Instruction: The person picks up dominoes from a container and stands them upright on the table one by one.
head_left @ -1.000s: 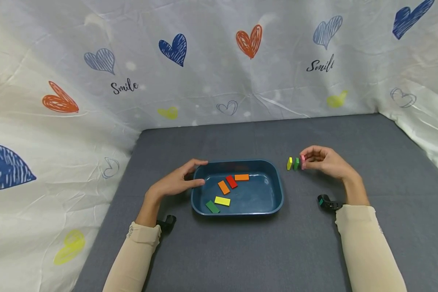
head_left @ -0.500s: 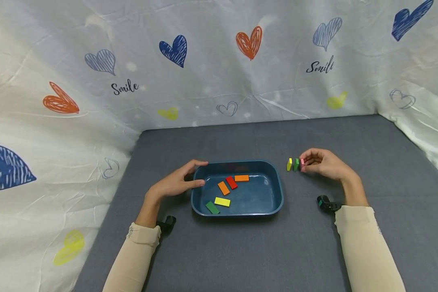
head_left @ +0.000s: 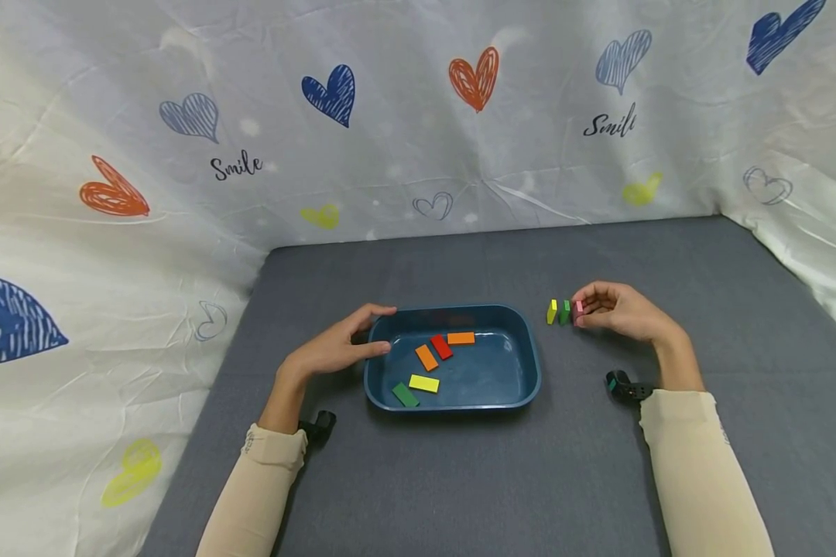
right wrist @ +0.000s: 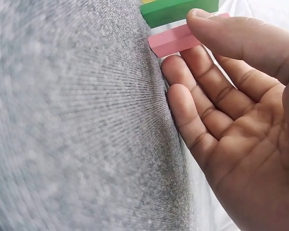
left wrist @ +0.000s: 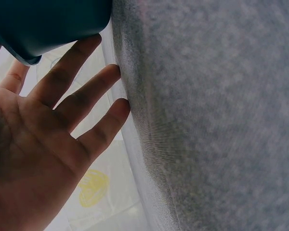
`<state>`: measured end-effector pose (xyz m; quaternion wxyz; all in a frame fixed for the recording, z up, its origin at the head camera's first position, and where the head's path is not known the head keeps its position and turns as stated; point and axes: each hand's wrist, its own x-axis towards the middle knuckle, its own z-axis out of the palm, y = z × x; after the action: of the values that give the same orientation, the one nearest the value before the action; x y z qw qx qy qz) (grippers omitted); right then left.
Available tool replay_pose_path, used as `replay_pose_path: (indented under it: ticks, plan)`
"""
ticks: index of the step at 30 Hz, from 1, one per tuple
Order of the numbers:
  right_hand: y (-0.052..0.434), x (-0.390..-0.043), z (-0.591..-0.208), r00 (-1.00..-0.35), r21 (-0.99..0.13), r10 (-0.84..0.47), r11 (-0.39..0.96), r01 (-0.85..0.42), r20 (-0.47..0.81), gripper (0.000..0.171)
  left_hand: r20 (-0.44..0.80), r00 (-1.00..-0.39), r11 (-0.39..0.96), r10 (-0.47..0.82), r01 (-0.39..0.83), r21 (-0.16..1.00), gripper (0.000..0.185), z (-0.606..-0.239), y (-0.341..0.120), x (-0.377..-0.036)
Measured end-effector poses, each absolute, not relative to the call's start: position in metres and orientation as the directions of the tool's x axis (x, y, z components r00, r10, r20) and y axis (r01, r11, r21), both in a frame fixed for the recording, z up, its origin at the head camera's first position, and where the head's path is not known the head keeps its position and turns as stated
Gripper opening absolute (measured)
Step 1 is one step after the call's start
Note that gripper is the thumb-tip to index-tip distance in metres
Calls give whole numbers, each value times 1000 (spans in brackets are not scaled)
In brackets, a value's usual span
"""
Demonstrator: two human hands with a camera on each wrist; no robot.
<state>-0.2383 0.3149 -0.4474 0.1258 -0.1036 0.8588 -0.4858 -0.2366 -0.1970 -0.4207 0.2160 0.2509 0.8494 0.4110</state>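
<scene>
A small pink block [head_left: 579, 309] stands on end, pinched between the thumb and fingers of my right hand [head_left: 616, 309]. In the right wrist view, the thumb presses one face of the pink block [right wrist: 176, 39] and its lower end meets the cloth. Left of it stand a green block [head_left: 565, 312] and a yellow block [head_left: 552, 312], both upright with narrow gaps between. My left hand [head_left: 334, 340] rests at the left end of a blue tray [head_left: 453, 407], thumb over the rim. Its fingers look straight and spread against the tray's outer side in the left wrist view [left wrist: 62, 110].
Inside the tray lie two orange blocks [head_left: 461, 338], a red block [head_left: 441, 346], a yellow block [head_left: 424, 384] and a green block [head_left: 405, 394], all flat. Grey cloth [head_left: 501, 487] covers the table. A white curtain with printed hearts [head_left: 390, 155] hangs behind and at the sides.
The pink block has shifted very slightly and stands straighter beside the green one, still held by the right hand. The left hand and tray have not visibly moved.
</scene>
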Motion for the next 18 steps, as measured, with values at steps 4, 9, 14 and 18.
replay_pose_path:
  ticks: [4,9,14,18]
  plan:
    - [316,-239,-447,-945,-862,-306,504,-60,-113,37,-161,-779,533,606,248,809,63,-420,-197,-237]
    - [315,-238,-447,-943,-864,-314,499,-66,-109,38,-161,-778,531,607,247,811,63,-420,-196,-236]
    - [315,-237,-445,-944,-867,-310,495,-60,-111,39,-156,-773,519,615,247,818,63,-421,-196,-236]
    - [314,-237,-443,-946,-873,-303,485,-53,-111,43,-147,-769,509,622,254,823,63,-422,-197,-237]
